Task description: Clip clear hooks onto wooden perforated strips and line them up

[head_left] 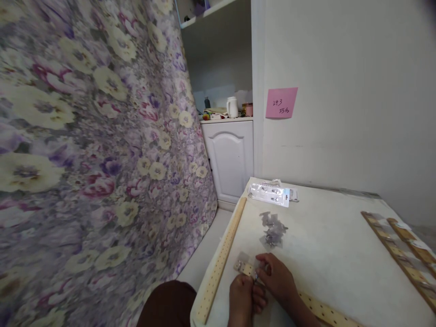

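Low on the white table, my left hand point(242, 294) is curled round a pale wooden strip with rows of holes point(249, 270). The strip's near end pokes out past the fingers, and its middle is hidden under both hands. Close beside it, my right hand point(277, 278) has thumb and fingers pinched at a small shiny metal piece point(256, 275) against the strip; its exact shape is too small to make out. A clear grey plastic square sits by the strip's end. Beyond the hands lies a loose heap of grey see-through squares with metal hooks point(272, 230).
Another perforated wooden strip point(223, 259) lies along the table's left edge. Clear packaging with metal hooks point(269, 194) rests at the back. On the right are brown wooden boards point(397, 252) carrying clear squares. A floral curtain point(102, 159) hangs left; a white cabinet point(231, 156) stands behind.
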Available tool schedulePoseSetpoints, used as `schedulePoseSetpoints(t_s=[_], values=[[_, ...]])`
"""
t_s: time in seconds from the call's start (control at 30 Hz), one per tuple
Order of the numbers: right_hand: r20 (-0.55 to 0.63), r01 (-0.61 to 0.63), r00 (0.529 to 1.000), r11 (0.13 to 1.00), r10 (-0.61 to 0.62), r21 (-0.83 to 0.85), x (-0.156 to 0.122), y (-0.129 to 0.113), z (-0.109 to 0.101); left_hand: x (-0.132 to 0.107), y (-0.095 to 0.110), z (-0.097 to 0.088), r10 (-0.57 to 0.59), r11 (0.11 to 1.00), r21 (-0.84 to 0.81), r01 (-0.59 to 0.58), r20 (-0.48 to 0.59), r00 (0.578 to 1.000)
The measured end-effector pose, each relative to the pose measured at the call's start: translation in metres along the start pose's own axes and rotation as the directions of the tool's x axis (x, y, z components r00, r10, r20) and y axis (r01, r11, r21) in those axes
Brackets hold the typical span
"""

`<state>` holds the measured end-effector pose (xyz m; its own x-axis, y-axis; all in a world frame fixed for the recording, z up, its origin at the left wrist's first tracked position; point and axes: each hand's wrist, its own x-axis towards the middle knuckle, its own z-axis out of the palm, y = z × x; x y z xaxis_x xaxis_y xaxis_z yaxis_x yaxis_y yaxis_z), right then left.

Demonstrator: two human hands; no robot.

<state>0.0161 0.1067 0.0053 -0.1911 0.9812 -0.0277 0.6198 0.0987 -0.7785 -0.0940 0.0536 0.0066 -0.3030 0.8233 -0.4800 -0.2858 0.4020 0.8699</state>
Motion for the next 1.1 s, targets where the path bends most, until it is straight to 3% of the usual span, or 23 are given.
schedulePoseSetpoints(t_s=[1.1], values=[[-0.052,0.065,0.996,0.996,-0.068,-0.064,-0.0051,-0.0003,-0.0017,-0.0035,-0.0003,0.0019,0.04,0.997,0.069,-0.044,0.056,0.998]])
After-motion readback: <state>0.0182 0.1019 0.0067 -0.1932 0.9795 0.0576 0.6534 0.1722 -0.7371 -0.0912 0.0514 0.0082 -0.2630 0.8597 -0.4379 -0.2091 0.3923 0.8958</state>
